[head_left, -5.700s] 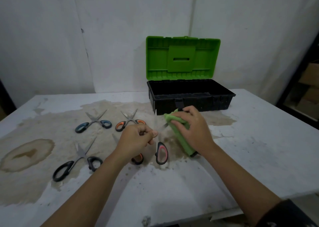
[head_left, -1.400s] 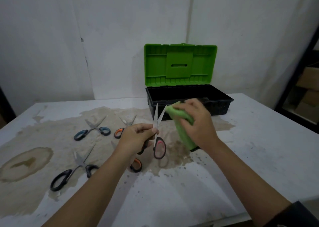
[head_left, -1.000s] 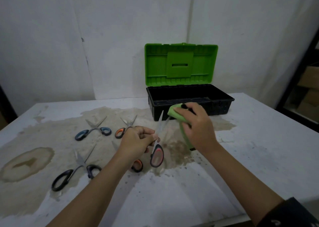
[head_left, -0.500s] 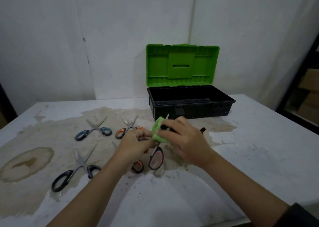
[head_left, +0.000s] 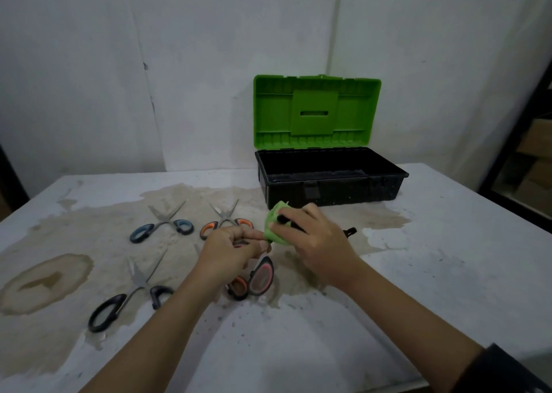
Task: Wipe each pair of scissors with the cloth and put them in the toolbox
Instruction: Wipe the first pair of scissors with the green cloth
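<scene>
single head view, forward-down, close over table

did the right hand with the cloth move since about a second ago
Yes. The right hand brought the green cloth down and left, away from the toolbox front wall, toward the left hand.

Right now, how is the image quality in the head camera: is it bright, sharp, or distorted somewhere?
Head view: dim, flat light with soft shadows under the arms; no glare; wide-angle bending at the table edges; both hands slightly motion-blurred around the green cloth; toolbox interior too dark to read.
</scene>
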Demonstrator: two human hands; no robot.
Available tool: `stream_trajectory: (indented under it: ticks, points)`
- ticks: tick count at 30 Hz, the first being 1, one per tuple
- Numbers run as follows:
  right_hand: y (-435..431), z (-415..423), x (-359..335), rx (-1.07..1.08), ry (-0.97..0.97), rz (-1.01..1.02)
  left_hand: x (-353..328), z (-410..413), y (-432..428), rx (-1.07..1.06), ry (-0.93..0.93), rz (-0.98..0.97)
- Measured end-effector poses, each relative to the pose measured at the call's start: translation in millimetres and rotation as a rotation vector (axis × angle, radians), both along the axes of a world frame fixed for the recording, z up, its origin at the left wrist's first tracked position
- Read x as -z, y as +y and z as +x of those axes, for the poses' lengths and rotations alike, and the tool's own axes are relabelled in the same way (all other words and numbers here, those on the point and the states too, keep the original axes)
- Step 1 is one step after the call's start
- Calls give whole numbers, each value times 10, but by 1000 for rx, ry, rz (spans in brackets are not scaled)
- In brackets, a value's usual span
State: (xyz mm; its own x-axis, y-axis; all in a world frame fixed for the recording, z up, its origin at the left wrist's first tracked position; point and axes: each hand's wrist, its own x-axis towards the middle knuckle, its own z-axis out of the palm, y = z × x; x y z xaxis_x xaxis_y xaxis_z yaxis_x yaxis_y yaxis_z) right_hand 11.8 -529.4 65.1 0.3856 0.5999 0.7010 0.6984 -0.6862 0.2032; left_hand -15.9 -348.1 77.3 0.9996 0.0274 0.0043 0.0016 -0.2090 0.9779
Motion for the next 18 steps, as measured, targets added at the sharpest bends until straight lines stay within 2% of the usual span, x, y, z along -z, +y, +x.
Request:
stream_trajectory:
  ticks: [3,6,8,11,13,18]
  points:
    - [-93,218,10,98,13,35,60,-21,9,-18,-1,-15]
    - [-166,304,-88,210,60,184,88,-10,12,-29,22,-50]
    - [-131,209,-120,184,41,221,64,22,9,-39,17,-51]
    - [-25,10,-70,68,-12,55,33,45,-7,-18,-3,-31]
    - [-17,37,-7,64,-17,-17,43,40,-9,-16,-23,4]
    - [-194,367,12,221,63,48,120,23,30,-26,4,-8]
